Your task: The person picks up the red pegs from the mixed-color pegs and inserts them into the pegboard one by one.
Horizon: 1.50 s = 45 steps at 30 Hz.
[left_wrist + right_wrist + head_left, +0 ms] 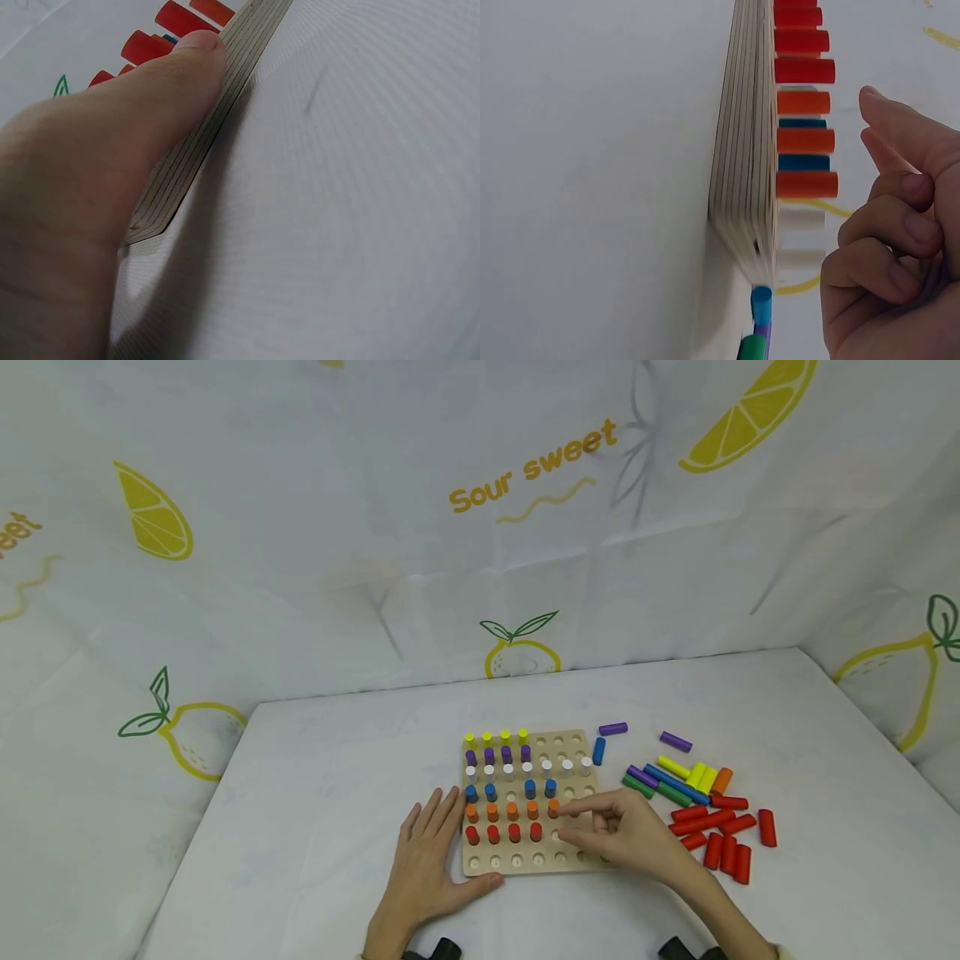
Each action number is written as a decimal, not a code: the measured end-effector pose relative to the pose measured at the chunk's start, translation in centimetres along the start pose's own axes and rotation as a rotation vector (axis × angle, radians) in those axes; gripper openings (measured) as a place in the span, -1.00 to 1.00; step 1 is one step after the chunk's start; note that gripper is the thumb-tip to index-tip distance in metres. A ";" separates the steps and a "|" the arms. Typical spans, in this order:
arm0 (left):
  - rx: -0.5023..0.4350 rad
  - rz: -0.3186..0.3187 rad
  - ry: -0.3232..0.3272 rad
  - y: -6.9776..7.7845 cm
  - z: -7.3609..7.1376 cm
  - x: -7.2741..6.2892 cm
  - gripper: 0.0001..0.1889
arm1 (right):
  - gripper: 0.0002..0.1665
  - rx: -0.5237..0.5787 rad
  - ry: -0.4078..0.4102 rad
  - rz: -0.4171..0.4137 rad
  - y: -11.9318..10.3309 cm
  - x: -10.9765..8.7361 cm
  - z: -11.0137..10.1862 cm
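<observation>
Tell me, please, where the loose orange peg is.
In the head view, the loose orange peg lies right of the pegboard, beside a yellow peg, above a red peg.

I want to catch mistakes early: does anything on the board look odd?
Yes: the blue pegs on the board skip the third hole from the left; the other coloured rows have no such gap.

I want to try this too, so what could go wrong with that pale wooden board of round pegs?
The person's right hand is close beside the rightmost orange cylindrical peg, so it might knock it. Loose red cylindrical pegs lie near the right forearm; a bump could send them rolling. The row of blue cylindrical pegs has an empty hole in it, which might get overlooked.
</observation>
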<state>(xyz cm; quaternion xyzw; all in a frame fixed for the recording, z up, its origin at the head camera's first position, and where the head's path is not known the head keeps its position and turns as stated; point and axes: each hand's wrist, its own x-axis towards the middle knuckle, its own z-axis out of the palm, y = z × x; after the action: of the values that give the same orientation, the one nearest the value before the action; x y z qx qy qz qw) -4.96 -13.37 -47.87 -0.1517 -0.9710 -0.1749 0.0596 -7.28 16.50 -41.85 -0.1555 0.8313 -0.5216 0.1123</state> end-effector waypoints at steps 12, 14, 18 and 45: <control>-0.004 0.001 0.003 0.0 0.0 0.0 0.17 | -0.69 -0.079 0.052 -0.007 1.3 -1.9 -3.2; -0.007 -0.002 -0.001 0.0 0.0 0.0 0.16 | -0.68 -0.096 0.045 0.003 1.4 -2.1 -3.6; -0.009 -0.005 -0.001 0.0 0.0 0.0 0.16 | -0.69 -0.119 0.024 0.009 1.7 -2.5 -4.4; -0.005 0.010 0.023 -0.1 0.1 -0.1 0.17 | -0.70 -0.167 -0.278 0.077 4.5 -4.5 -10.0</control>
<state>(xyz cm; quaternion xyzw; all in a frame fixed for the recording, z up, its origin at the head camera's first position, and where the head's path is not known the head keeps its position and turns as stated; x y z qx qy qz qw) -4.94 -13.40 -48.01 -0.1548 -0.9690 -0.1789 0.0714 -7.27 28.35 -41.51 -0.2029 0.8536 -0.4195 0.2327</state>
